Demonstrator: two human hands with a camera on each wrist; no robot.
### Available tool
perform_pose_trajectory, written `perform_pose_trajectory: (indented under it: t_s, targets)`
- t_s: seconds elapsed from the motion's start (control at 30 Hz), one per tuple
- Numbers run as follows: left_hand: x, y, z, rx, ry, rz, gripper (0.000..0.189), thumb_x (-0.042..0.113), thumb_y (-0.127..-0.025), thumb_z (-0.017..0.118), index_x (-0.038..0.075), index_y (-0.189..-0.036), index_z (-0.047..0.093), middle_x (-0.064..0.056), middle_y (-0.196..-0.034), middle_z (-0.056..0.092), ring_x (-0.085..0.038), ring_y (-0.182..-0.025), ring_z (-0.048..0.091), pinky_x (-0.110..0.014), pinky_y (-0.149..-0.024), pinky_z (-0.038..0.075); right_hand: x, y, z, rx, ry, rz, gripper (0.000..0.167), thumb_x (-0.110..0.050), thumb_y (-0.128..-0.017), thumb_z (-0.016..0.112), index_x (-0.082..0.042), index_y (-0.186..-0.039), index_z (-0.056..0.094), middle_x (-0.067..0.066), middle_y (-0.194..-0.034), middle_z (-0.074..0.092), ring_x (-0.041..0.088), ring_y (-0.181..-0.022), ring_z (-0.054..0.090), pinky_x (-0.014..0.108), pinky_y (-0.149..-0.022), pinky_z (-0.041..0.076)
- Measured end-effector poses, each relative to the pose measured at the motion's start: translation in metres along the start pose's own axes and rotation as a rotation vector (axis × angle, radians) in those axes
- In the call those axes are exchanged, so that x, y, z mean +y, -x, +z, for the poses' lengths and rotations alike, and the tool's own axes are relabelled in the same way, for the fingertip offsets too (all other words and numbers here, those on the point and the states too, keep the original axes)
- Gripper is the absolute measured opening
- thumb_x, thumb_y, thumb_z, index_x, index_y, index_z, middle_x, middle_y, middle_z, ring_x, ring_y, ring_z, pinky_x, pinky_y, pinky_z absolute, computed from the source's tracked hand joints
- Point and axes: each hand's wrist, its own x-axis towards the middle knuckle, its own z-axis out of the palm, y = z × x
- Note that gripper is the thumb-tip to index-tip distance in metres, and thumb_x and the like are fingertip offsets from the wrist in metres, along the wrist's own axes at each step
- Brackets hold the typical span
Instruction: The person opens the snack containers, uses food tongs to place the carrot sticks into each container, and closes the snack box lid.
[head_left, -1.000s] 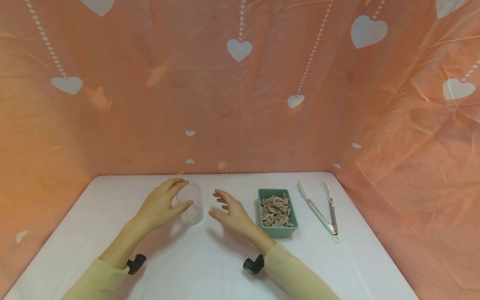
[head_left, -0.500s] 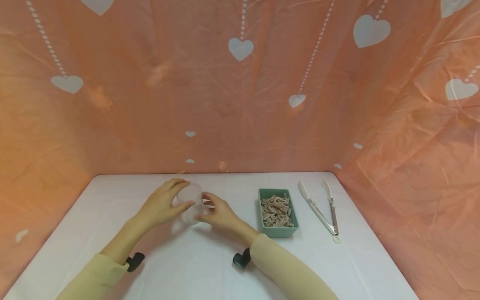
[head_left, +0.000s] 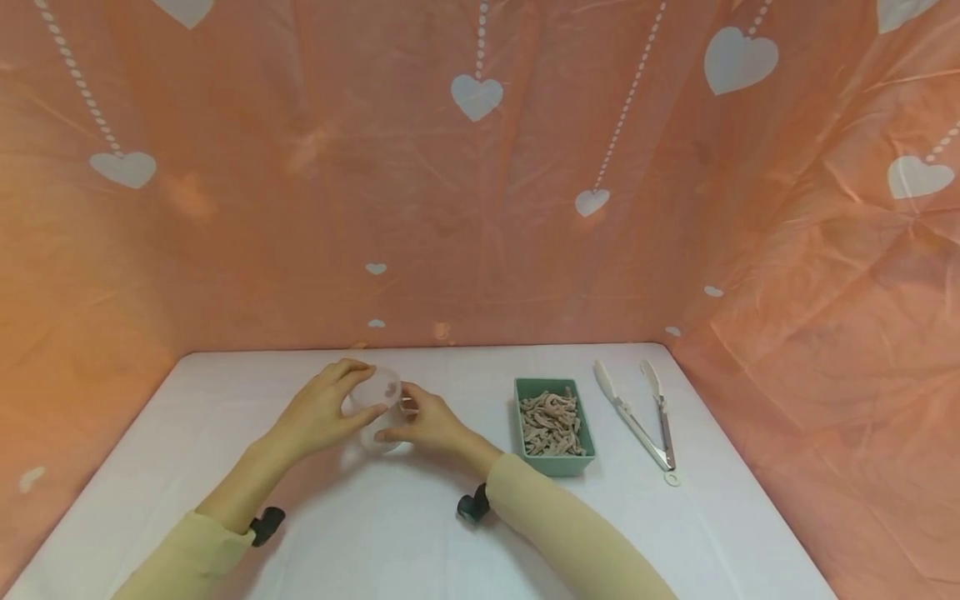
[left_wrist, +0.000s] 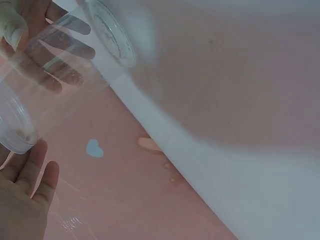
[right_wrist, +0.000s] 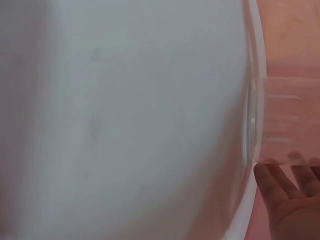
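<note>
A clear plastic jar (head_left: 377, 435) stands on the white table, between the two hands. My left hand (head_left: 318, 414) holds the jar's clear lid (head_left: 381, 385), thumb on the near side and fingers on the far side. Lower down, my right hand (head_left: 435, 427) grips the jar's body from the right. In the left wrist view, fingers of the left hand (left_wrist: 25, 192) touch the lid's rim, and the other hand's fingers show through the clear wall. The right wrist view shows the right hand's fingers (right_wrist: 295, 200) against the jar wall. Nothing shows inside the jar.
Right of the hands sits a green rectangular container (head_left: 557, 467) filled with brownish, twisted strips (head_left: 553, 423). Farther right lie spread tongs (head_left: 641, 429) with pale tips. A pink-orange cloth (head_left: 480, 208) with white hearts encloses the table's back and sides.
My right hand has moved left from beside the jar and now holds its body. The left hand has stayed at the jar's top. Container and tongs are where they were.
</note>
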Motion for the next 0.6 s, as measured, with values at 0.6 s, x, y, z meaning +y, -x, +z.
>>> perform_pose_trajectory:
  t_s: [0.6]
  targets:
    - [0.0007, -0.0014, 0.0061, 0.059, 0.07, -0.027, 0.064, 0.032, -0.083, 0.089, -0.007, -0.129, 0.066, -0.017, -0.134, 0.062, -0.04, -0.127, 0.057, -0.061, -0.1, 0.052, 0.0056, -0.0042, -0.0028, -0.023, 0.021, -0.065, 0.063, -0.034, -0.088, 0.086, -0.015, -0.141, 0.057, 0.001, -0.137, 0.066, 0.023, -0.121, 0.068, 0.029, -0.099, 0.055]
